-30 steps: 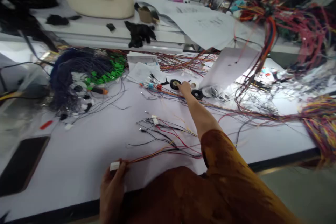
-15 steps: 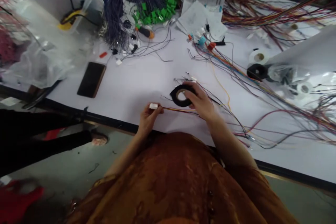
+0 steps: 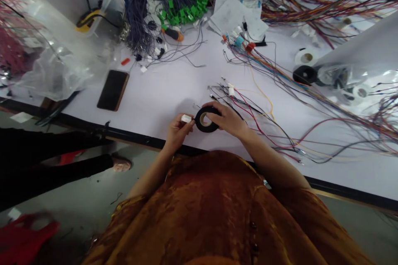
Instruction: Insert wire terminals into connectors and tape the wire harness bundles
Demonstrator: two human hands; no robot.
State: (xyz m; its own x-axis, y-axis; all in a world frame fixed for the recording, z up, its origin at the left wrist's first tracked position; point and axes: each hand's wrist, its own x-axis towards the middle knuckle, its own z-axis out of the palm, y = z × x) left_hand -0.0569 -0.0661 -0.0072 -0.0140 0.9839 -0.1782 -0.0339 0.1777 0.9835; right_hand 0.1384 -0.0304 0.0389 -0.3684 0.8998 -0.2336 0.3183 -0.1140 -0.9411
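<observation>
My right hand [image 3: 228, 120] grips a black roll of tape [image 3: 205, 119] just above the white table [image 3: 161, 95], near its front edge. My left hand [image 3: 177, 130] pinches a small white connector [image 3: 186, 119] whose thin coloured wires [image 3: 248, 109] trail off to the right behind the roll. The roll and the connector almost touch. Both sleeves are rust-orange.
A dark phone [image 3: 112, 90] lies to the left. Behind are a blue-grey wire bundle [image 3: 149, 4] with green connectors [image 3: 186, 12], papers [image 3: 239, 6], another black tape roll [image 3: 304, 75], a white roll [image 3: 306, 56] and a plastic bag [image 3: 46, 66]. Another person's foot [image 3: 120, 164] is on the floor at left.
My right hand fetched the black tape roll from the far table and brought it back beside the connector in my left hand. The view swung downward and left.
</observation>
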